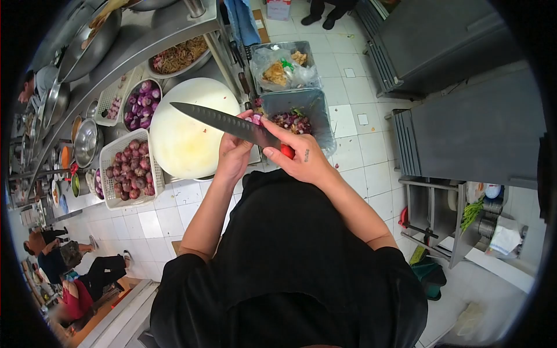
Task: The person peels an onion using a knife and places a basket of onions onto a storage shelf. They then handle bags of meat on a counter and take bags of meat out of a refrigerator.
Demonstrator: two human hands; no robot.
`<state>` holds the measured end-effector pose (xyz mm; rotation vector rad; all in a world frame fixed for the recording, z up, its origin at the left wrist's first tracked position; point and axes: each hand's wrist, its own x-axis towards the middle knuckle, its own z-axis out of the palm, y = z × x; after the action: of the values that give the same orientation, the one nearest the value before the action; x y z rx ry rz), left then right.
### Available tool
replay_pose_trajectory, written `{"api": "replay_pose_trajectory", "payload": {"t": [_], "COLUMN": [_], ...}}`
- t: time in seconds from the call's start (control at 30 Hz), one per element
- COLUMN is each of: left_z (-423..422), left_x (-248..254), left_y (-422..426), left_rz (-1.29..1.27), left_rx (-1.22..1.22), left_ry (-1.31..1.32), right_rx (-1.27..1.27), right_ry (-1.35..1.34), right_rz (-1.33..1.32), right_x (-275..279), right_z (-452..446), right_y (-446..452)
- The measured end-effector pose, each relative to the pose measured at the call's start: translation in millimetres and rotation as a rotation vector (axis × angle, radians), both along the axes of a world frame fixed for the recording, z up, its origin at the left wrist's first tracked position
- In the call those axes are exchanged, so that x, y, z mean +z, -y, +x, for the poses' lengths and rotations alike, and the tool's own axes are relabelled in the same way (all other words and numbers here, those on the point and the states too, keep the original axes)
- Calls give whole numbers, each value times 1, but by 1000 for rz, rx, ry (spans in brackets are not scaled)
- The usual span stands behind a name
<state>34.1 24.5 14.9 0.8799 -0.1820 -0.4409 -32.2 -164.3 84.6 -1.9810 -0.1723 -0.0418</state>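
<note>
Near the right edge of a round white cutting board (188, 130), both hands meet in front of the body. My right hand (300, 155) is closed round the red handle of a large knife (220, 120), its dimpled blade pointing left over the board. My left hand (234, 152) is closed beneath the blade, on a purple onion (255, 118) partly hidden by the blade and fingers. The fingers of my right hand also reach the onion. Just beyond stands a grey bin (326, 124) with onion peels (292, 122) in it.
Left of the board are a basket of unpeeled onions (132, 169) and a container of peeled onions (142, 104). A second bin (310, 52) holds plastic bags. Several people are at the lower left; another person's feet (319, 21) show at the top.
</note>
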Motion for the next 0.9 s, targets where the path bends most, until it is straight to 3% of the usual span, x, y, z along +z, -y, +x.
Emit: {"api": "replay_pose_trajectory", "payload": {"t": [0.1,0.23,0.3,0.43,0.9], "left_z": [1,0,2,2,-6], "left_x": [-2,6,2,-6,-9], "left_y": [2,2,0,0,-1], "left_rz": [42,56,13,-63,-53], "left_rx": [11,-30,-32,-50,-13], "left_ry": [78,71,43,-19,-4], "right_rx": [-41,-128,-135,-40,-29], "right_ry": [-40,-177,-243,-54,-29], "right_rz": [25,306,248,92,116], "right_x": [-13,-26,-18,-11,-13], "right_z": [7,16,9,-1,-1], "right_y": [7,16,17,5,-10]}}
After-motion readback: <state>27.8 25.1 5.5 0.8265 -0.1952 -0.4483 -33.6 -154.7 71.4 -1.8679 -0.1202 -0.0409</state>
